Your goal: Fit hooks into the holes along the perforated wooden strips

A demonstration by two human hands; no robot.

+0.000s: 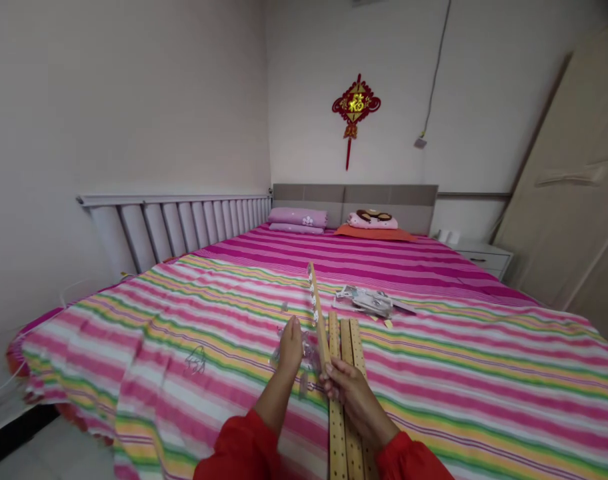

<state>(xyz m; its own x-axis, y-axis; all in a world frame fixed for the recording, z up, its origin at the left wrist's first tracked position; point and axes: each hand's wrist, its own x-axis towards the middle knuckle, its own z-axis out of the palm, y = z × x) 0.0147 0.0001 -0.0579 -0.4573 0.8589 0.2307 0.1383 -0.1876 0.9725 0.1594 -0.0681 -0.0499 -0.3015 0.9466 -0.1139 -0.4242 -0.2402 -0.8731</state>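
Note:
My right hand [351,393] is wrapped round the near end of a narrow wooden strip [320,327], which it holds tilted up off the bed. Small shiny metal-and-white pieces [314,300] line the strip's left side. My left hand [291,347] is just left of the strip, fingers drawn together; whatever they hold is hidden. Behind and beside it lies a clear plastic bag [310,350] with small parts. Under my right hand, several wooden strips with rows of holes [337,427] lie side by side, pointing away from me.
A striped sheet [209,400] covers the bed. Beyond the strips lies a bundle of metal parts in clear wrapping [367,301]. A thin dark wire-like tangle [197,360] is at left. Folded bedding [298,219] is by the headboard [309,195]; a white radiator [174,227] runs along the left wall.

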